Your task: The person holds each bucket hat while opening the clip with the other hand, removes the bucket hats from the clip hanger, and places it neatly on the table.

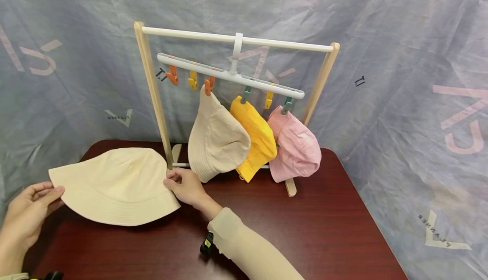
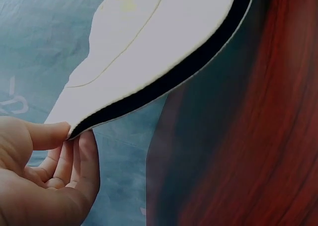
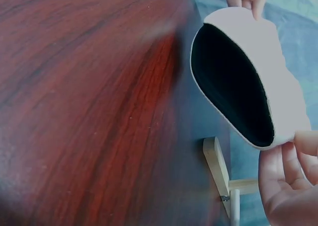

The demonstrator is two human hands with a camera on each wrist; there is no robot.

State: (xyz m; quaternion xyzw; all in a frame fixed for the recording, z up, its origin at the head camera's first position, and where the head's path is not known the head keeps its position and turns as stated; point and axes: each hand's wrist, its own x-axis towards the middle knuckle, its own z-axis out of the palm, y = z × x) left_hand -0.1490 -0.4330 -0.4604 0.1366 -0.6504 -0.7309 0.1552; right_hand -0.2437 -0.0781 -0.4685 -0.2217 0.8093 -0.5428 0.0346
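Observation:
A cream bucket hat (image 1: 118,187) is held up above the table, its brim stretched flat between both hands. My left hand (image 1: 32,212) pinches the left end of the brim between thumb and fingers. At the other end, my right hand (image 1: 188,189) pinches the brim near the rack's left post. From the right wrist view, the dark inside of the hat (image 3: 231,87) shows through the opening between the brim's two layers. The left wrist view shows the thumb (image 2: 49,135) pressing the brim's corner against the fingers.
A wooden rack (image 1: 152,89) carries a white clip hanger (image 1: 228,76). From its clips hang a beige hat (image 1: 221,140), a yellow hat (image 1: 253,136) and a pink hat (image 1: 295,148). Two orange and yellow clips at the left, and one yellow clip (image 1: 269,98), hold nothing. Below is a dark red table (image 1: 324,229).

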